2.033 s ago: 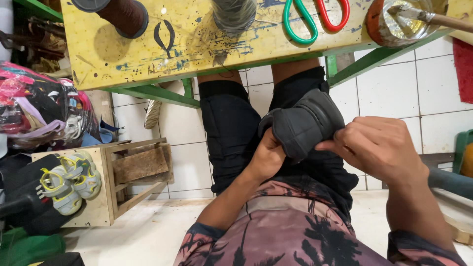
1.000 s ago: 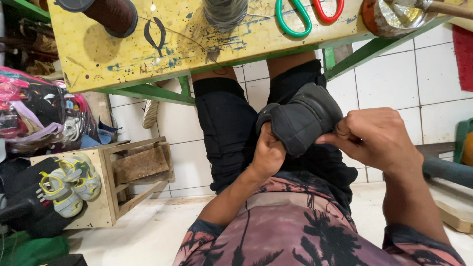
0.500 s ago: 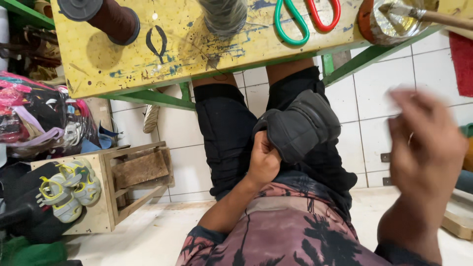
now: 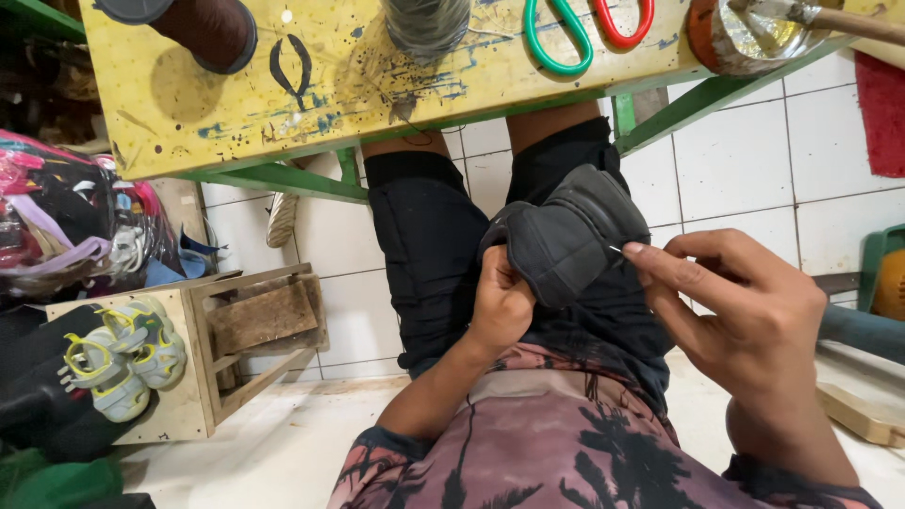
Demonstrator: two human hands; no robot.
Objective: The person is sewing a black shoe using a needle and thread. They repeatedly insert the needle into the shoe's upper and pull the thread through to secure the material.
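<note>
Item, on the lap: one black shoe [image 4: 566, 236], sole edge turned up, resting on the person's black shorts [image 4: 424, 254] just below the yellow desk [image 4: 311, 85].

Left hand [image 4: 500, 302]: fingers clenched on the shoe's near edge, holding it steady.

Right hand [image 4: 745, 311]: fingers pinched together on a thin needle [image 4: 615, 250] (barely visible, a pale sliver), its tip touching the shoe's side.

On the desk: brown thread spool [image 4: 203, 24], grey thread spool [image 4: 426, 24], scissors with green and red handles [image 4: 584, 28], a tin [image 4: 745, 38] with a stick in it.

To the person's left, on the white tiled floor [image 4: 754, 151]: wooden stool [image 4: 226, 349], a pair of small grey and yellow shoes [image 4: 123, 358] on it, bagged footwear [image 4: 66, 226] behind.
</note>
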